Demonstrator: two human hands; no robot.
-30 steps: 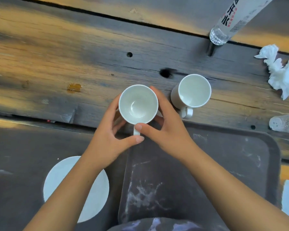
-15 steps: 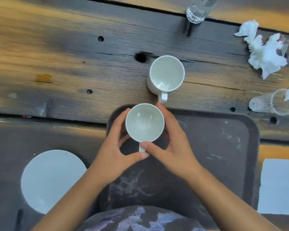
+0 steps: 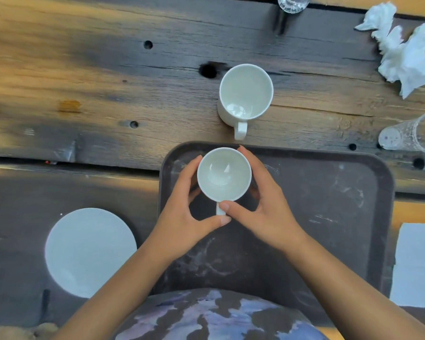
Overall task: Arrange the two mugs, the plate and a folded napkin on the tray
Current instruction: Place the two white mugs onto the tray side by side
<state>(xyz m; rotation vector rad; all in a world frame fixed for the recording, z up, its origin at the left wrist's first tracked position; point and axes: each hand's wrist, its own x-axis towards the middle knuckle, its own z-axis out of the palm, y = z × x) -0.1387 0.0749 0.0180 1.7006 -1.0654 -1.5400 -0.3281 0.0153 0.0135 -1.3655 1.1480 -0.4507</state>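
At the tray's (image 3: 329, 217) far-left corner my left hand (image 3: 182, 217) and right hand (image 3: 268, 212) cupped the round white ceramic mug (image 3: 223, 174), handle toward me, leaving room for the rest.

a crumpled tissue (image 3: 405, 51) lies near the table's (image 3: 84, 77) far right corner. a clear plastic cup (image 3: 411, 136) lies on its side at the right edge, closer in than the tissue. the base of a clear bottle (image 3: 293, 3) shows at the far edge. dark round holes (image 3: 207, 70) dot the worn wooden planks.
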